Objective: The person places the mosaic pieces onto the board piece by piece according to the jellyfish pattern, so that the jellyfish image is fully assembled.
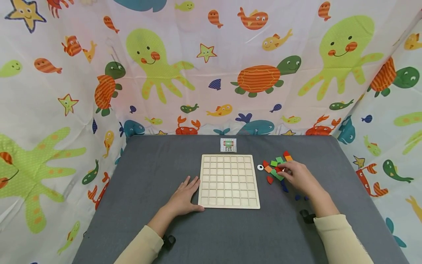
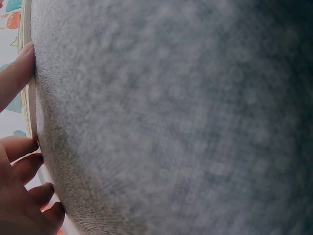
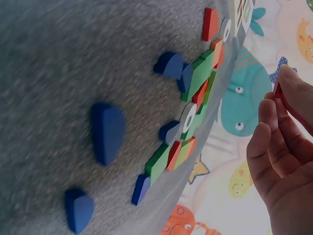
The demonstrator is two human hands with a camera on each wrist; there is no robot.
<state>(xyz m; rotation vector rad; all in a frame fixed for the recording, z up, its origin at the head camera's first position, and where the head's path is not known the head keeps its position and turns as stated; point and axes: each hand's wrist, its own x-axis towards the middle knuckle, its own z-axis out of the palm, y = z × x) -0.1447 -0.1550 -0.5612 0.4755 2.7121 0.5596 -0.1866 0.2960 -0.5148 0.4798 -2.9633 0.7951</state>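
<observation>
A light wooden grid board (image 1: 229, 181) lies on the grey table. The left hand (image 1: 184, 198) rests at its left edge, fingers spread, thumb by the near left corner; in the left wrist view the fingertips of the left hand (image 2: 22, 186) touch the board's edge (image 2: 30, 103). Above the pile of coloured pieces (image 1: 275, 172), right of the board, is the right hand (image 1: 300, 178). In the right wrist view the right hand (image 3: 288, 147) pinches a small red piece (image 3: 278, 90) between thumb and index finger, mostly hidden.
A small picture card (image 1: 228, 145) lies behind the board. White ring (image 1: 260, 167) is beside the board's right edge. Dark blue pieces (image 3: 107, 133) are scattered nearer the right wrist. A patterned curtain (image 1: 211, 73) hangs behind the table (image 1: 230, 234).
</observation>
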